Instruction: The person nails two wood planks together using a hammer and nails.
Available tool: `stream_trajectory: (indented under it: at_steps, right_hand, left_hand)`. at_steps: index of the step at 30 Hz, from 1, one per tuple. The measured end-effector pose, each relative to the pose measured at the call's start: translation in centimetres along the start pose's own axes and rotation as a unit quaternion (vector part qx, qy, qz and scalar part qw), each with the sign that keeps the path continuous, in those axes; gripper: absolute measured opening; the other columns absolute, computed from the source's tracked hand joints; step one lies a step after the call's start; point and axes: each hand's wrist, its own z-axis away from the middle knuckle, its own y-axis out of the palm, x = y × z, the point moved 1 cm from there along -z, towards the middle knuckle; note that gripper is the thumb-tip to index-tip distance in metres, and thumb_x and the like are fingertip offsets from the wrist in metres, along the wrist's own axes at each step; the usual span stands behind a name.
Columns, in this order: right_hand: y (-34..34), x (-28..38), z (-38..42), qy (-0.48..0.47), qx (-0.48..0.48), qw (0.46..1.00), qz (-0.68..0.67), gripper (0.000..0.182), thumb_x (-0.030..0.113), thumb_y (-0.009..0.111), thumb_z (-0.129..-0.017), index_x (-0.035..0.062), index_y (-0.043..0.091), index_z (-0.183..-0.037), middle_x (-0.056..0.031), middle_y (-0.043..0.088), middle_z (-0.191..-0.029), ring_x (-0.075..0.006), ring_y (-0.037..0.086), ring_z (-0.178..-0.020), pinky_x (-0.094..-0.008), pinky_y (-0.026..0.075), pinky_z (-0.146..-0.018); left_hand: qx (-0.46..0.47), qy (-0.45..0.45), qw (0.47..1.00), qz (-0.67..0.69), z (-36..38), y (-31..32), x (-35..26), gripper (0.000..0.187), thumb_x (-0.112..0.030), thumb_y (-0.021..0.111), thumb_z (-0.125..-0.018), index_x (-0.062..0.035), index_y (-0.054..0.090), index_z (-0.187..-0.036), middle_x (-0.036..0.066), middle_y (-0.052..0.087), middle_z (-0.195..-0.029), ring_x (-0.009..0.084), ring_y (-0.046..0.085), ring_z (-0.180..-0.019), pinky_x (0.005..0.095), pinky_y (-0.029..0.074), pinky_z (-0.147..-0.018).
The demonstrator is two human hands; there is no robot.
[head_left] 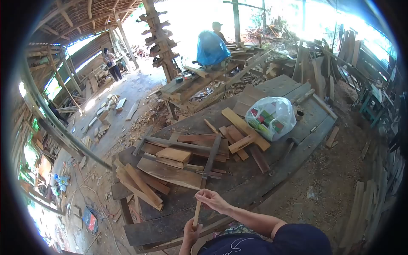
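Open-sided sawmill shed [80,25], offcut-strewn plank workbench [255,178].

Left hand [191,234]: lower part cut off by bottom frame edge. Plastic bag [272,116], centre right: contents blurred, coloured boxes, unidentifiable. Two distant people, upper frame: too small to tell what they handle. Frame corners: blacked out by lens.

Bare workbench [238,187] ahead, wood offcuts [170,165] beyond.
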Motion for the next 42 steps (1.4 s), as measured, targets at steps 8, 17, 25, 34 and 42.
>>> stream_trajectory:
  at_steps: [8, 17, 25, 34, 42]
  right_hand:
    - [4.7, -0.6, 2.9, 0.057, -0.043, 0.977, -0.201, 0.03, 0.024, 0.062, -0.1, 0.0109, 0.048, -0.122, 0.0003, 0.057, -0.091, -0.0093, 0.059, -0.07, -0.0256, 0.052, -0.063]
    - [10.7, 4.3, 5.3, 0.065, 0.084, 0.981, -0.16, 0.029, 0.034, 0.054, -0.104, 0.0098, 0.063, -0.118, 0.0047, 0.056, -0.087, -0.0042, 0.058, -0.074, -0.0237, 0.051, -0.063]
    - [14.6, 7.3, 4.9, -0.049, 0.209, 0.977, 0.012, 0.032, 0.037, 0.055, -0.103, 0.0096, 0.063, -0.118, 0.0045, 0.06, -0.09, -0.0003, 0.055, -0.078, -0.0197, 0.046, -0.065]
    - [12.6, 4.8, 2.7, -0.081, 0.233, 0.969, -0.016, 0.038, 0.036, 0.059, -0.102, 0.0096, 0.063, -0.128, 0.0036, 0.058, -0.091, -0.0034, 0.052, -0.077, -0.022, 0.045, -0.066]
    - [-0.1, 3.4, 3.3, -0.13, 0.141, 0.897, 0.398, 0.042, 0.031, 0.061, -0.099, 0.0132, 0.056, -0.137, -0.0096, 0.062, -0.102, -0.02, 0.063, -0.091, -0.0353, 0.053, -0.079]
  left_hand:
    - [-0.019, 0.044, 0.999, 0.016, 3.8, -2.3, -2.0, 0.037, -0.006, 0.075, -0.084, -0.005, 0.063, -0.119, 0.004, 0.062, -0.089, 0.0114, 0.061, -0.075, 0.0267, 0.05, -0.067]
    - [-0.062, 0.12, 0.987, 0.081, 4.0, -4.1, -5.3, 0.027, -0.007, 0.07, -0.089, -0.0027, 0.06, -0.114, 0.006, 0.061, -0.092, 0.015, 0.06, -0.081, 0.03, 0.049, -0.073]
    - [-0.129, 0.233, 0.953, 0.146, 3.3, -4.2, -11.0, 0.03, -0.007, 0.067, -0.092, -0.0038, 0.052, -0.117, 0.002, 0.057, -0.103, 0.0106, 0.055, -0.09, 0.026, 0.046, -0.077]
    - [-0.044, 0.217, 0.951, 0.217, 2.7, -3.9, -11.4, 0.072, -0.013, 0.075, -0.089, -0.0054, 0.031, -0.146, 0.007, 0.043, -0.139, 0.0181, 0.047, -0.127, 0.0312, 0.041, -0.103]
    - [-0.171, 0.223, 0.952, 0.118, 0.7, -2.5, -13.7, 0.04, -0.006, 0.063, -0.097, -0.0005, 0.048, -0.133, 0.011, 0.061, -0.117, 0.0175, 0.058, -0.11, 0.0324, 0.046, -0.096]
